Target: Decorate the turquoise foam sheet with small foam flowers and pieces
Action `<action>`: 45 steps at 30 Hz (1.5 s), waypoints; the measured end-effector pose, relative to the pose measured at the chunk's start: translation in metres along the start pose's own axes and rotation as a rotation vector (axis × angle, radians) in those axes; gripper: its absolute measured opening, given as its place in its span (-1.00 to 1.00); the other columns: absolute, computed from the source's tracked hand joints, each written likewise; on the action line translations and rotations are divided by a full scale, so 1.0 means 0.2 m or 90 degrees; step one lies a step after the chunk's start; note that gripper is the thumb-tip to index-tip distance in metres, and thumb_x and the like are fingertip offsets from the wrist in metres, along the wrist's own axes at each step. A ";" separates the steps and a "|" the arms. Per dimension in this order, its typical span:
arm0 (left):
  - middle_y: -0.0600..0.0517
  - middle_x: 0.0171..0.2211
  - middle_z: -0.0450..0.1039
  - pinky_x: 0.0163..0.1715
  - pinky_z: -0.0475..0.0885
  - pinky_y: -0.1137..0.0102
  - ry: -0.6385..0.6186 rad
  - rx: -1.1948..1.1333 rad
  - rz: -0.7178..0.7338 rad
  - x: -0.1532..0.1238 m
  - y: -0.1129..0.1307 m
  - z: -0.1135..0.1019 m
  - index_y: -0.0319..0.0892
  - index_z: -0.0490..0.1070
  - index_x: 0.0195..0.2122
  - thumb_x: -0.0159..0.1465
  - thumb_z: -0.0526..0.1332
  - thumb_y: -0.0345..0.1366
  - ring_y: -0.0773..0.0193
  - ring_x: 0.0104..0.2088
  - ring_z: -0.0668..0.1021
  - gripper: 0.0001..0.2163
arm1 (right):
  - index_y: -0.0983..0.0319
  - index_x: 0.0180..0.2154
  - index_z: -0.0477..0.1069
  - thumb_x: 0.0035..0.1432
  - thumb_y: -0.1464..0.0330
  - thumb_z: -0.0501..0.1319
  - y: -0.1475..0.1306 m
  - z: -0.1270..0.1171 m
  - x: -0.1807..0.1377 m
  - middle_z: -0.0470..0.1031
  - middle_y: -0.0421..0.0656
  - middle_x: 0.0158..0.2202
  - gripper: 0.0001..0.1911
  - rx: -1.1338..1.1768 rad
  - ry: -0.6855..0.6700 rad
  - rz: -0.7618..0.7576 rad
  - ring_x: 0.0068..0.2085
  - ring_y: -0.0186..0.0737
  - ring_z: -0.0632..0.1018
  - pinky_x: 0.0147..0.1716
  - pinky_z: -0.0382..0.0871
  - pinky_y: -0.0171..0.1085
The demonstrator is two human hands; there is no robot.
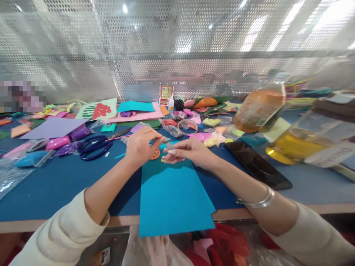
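Observation:
My left hand (141,147) and my right hand (188,150) meet over the far end of a teal paper sheet (172,195) lying on the blue table (61,181). The fingers of my left hand are pinched on a small green-tipped tool (166,140). My right hand's fingers are curled and pinch something small that I cannot make out. A small round orange piece with coloured dots (155,154) lies between the hands, on the paper.
Blue-handled scissors (94,146) lie left of my hands. Bags of coloured clay (58,142), paper sheets (52,127) and a tape ring (188,125) cover the back of the table. A black phone (255,164) and two bottles (259,107) of yellow liquid sit at the right.

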State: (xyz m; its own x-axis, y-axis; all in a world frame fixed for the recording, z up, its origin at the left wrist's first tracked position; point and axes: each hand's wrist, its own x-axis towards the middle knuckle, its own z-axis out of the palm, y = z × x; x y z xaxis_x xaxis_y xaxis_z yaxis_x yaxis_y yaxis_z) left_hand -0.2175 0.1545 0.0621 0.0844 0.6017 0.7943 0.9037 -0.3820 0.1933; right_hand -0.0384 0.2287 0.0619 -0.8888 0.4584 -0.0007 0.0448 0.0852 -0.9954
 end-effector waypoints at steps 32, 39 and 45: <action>-0.07 -0.28 0.49 -0.30 0.42 0.37 -0.045 -0.027 0.143 -0.02 0.05 0.05 -0.23 0.49 -0.28 0.28 0.08 -0.30 0.26 -0.26 0.46 -0.80 | 0.27 -0.29 0.54 -0.13 0.15 0.34 -0.03 0.05 0.00 0.58 -0.14 -0.44 -0.62 -0.011 0.069 -0.019 -0.39 -0.24 0.59 -0.37 0.46 -0.31; -0.05 -0.32 0.45 -0.28 0.39 0.35 0.037 0.028 0.071 0.00 -0.02 0.01 -0.22 0.50 -0.38 0.24 0.16 -0.27 0.26 -0.27 0.43 -0.82 | 0.31 -0.36 0.54 -0.04 0.13 0.29 0.00 0.04 0.01 0.59 -0.05 -0.37 -0.64 0.012 0.056 -0.030 -0.34 -0.19 0.60 -0.30 0.47 -0.25; -0.09 -0.17 0.40 -0.31 0.42 0.39 -0.033 -0.080 -0.034 -0.02 -0.01 0.02 -0.18 0.43 -0.08 0.25 0.13 -0.16 0.23 -0.17 0.45 -0.71 | 0.30 -0.24 0.53 0.00 0.01 0.20 0.01 0.01 0.02 0.58 -0.05 -0.31 -0.51 0.124 0.035 -0.066 -0.23 -0.13 0.58 -0.20 0.44 -0.18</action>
State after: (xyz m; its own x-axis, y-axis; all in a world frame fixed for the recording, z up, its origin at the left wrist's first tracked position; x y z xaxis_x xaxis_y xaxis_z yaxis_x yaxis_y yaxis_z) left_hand -0.2174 0.1557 0.0573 0.0624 0.6574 0.7510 0.8483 -0.4313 0.3071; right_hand -0.0423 0.2280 0.0600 -0.8578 0.5037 0.1022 -0.1390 -0.0358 -0.9896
